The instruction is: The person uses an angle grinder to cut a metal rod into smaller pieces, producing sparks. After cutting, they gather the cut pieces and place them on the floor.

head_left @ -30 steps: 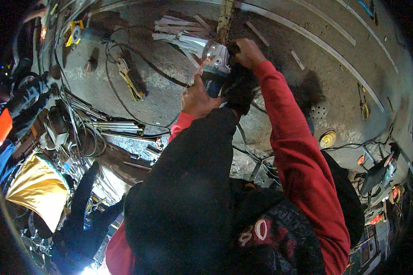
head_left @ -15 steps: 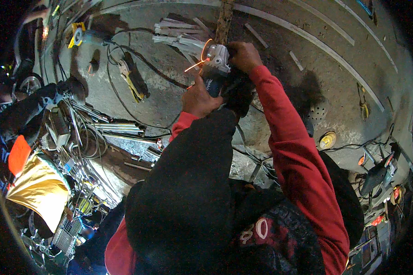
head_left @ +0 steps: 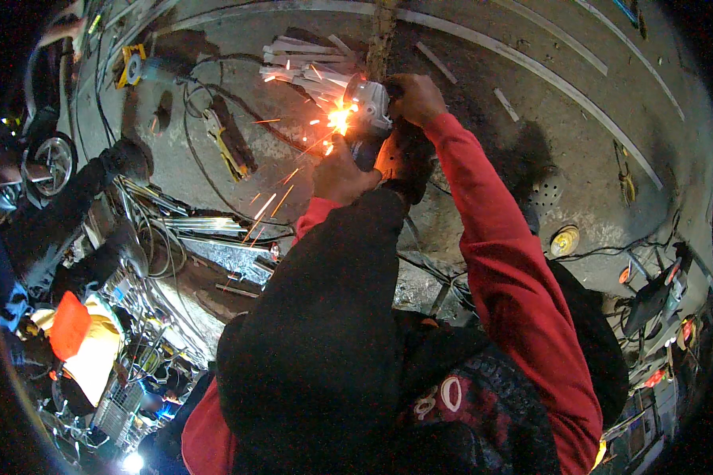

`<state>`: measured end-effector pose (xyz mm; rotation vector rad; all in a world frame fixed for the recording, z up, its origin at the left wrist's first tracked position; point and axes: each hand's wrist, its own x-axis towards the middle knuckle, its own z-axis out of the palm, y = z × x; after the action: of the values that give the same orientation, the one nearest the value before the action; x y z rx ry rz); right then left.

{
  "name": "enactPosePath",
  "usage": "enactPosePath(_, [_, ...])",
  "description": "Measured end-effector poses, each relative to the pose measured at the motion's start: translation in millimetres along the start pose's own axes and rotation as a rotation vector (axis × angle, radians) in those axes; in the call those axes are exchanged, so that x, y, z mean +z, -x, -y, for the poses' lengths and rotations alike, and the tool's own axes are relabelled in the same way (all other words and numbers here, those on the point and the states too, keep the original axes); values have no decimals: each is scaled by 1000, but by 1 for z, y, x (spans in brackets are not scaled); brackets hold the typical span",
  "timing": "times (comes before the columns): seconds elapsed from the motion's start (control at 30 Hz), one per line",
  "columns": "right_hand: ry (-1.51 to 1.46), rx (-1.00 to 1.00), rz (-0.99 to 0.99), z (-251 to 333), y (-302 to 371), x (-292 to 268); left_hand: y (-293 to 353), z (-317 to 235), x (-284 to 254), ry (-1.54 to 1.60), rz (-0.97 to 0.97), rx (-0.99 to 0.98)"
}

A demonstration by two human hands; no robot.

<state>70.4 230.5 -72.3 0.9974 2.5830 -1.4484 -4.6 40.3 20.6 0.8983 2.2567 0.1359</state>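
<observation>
An angle grinder (head_left: 372, 104) with a pale metal head and dark blue body is in use at the top centre. Bright sparks (head_left: 341, 119) burst from the left side of its head. My left hand (head_left: 343, 172) closes round the body, close below the sparks. At the head's right side, my right hand (head_left: 418, 96) grips the grinder with bent fingers. The contact spot is hidden by glare. A pile of pale metal strips (head_left: 303, 59) lies just beyond the sparks. My dark trouser leg (head_left: 317, 293) is below the hands.
Yellow-handled pliers (head_left: 228, 146) and a dark cable (head_left: 194, 119) lie on the concrete at left. Metal rods (head_left: 206, 226) are piled nearer me. Another person's leg (head_left: 71, 198) is at the far left. A round yellow object (head_left: 564, 241) and more cables lie at right.
The glowing ring and streak at the grinder have become a bright burst, with sparks flying down-left. The grinder and both hands shifted slightly left. At left, the other person's leg and an orange item moved.
</observation>
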Motion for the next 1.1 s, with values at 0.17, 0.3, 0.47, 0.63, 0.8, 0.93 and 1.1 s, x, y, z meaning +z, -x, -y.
enactPosePath(0.17, [74,-44,-79,-10,-4,7,3,-1,7,155,-82,-20])
enactPosePath(0.3, [108,-32,-38,-11,-4,5,5,-4,4,25,-36,-43])
enactPosePath(0.47, [148,-42,-9,-13,-6,3,3,-6,-1,-17,9,-85])
enactPosePath(0.63, [94,-37,-50,-25,-11,14,0,-9,0,-43,-36,-83])
enactPosePath(0.8, [106,3,-25,-34,-17,21,-2,-6,1,29,-44,-54])
enactPosePath(0.93, [108,-87,-33,-32,-14,19,-1,1,8,96,-17,-45])
enactPosePath(1.1, [122,-143,-78,-14,-8,-8,4,15,22,79,-20,-119])
